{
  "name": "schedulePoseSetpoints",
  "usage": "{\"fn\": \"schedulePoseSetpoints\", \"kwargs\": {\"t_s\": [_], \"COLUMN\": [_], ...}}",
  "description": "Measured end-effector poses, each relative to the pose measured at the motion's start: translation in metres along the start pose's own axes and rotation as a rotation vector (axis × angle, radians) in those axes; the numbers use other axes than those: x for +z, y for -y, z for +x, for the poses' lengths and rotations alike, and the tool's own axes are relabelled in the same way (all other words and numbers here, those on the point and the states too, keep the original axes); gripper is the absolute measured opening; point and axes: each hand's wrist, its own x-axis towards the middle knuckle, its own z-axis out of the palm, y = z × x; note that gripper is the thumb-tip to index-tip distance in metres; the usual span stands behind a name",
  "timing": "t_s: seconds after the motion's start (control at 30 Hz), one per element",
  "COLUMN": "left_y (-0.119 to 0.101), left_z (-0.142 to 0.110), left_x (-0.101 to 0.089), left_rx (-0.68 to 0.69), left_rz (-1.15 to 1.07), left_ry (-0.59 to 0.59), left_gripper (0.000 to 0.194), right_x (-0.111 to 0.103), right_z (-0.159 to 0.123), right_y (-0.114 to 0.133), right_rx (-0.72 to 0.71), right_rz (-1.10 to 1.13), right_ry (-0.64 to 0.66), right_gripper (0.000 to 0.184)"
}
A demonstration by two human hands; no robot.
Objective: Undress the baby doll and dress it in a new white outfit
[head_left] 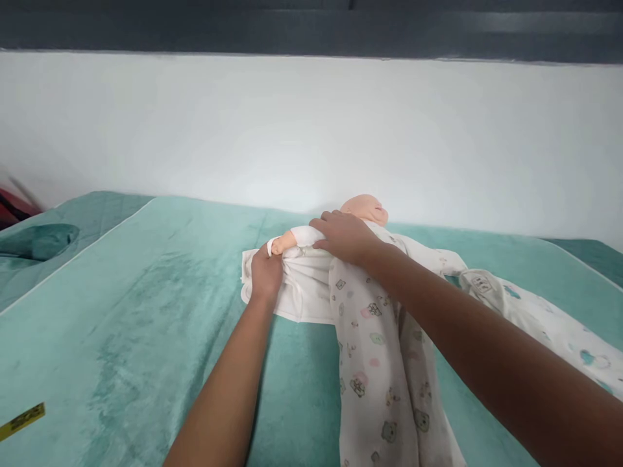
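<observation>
A baby doll (365, 207) lies near the wall in a patterned white outfit (372, 370), its legs stretching toward me. The doll's bare hand (286, 242) pokes out of a white sleeve (305, 235). My left hand (267, 272) is closed on the white baby shirt (304, 295) beside that hand, bunching the cloth into folds. My right hand (346, 237) grips the doll's sleeved arm near the shoulder, thumb on the near side and fingers over the top. Part of the doll's body is hidden by my right hand and forearm.
A teal velvety bed cover (146, 337) spreads beneath everything. Another printed baby cloth (549, 318) lies at the right. A yellow label (22, 421) sits at the lower left. A white wall (219, 130) rises behind, and a hollow (41, 240) shows at the left.
</observation>
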Motion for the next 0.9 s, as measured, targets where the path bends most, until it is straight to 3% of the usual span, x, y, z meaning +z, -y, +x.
{"fn": "schedulePoseSetpoints", "kwargs": {"t_s": [0.27, 0.43, 0.57, 0.7, 0.83, 0.9], "left_y": [-0.003, -0.009, -0.008, -0.002, -0.004, -0.008], "left_z": [0.002, 0.004, 0.004, 0.006, 0.007, 0.005], "left_x": [-0.007, -0.009, -0.009, -0.007, -0.007, -0.007], "left_rx": [-0.182, -0.262, -0.247, -0.144, -0.031, -0.024], "left_rz": [-0.394, -0.461, -0.494, -0.385, -0.150, -0.159], "left_ry": [0.192, 0.200, 0.138, 0.105, 0.094, 0.077], "left_gripper": [0.028, 0.025, 0.023, 0.022, 0.048, 0.063], "right_x": [-0.002, -0.002, 0.000, 0.003, 0.006, 0.009], "right_z": [-0.001, -0.001, -0.001, 0.000, 0.004, 0.006], "right_y": [-0.005, -0.006, -0.006, -0.004, -0.001, 0.001], "right_rx": [-0.006, -0.020, -0.053, -0.031, -0.009, -0.004], "right_rz": [0.100, 0.142, 0.202, 0.212, 0.193, 0.163], "right_ry": [0.000, 0.005, 0.028, 0.009, 0.010, 0.014], "right_gripper": [0.024, 0.019, 0.011, 0.016, 0.022, 0.024]}}
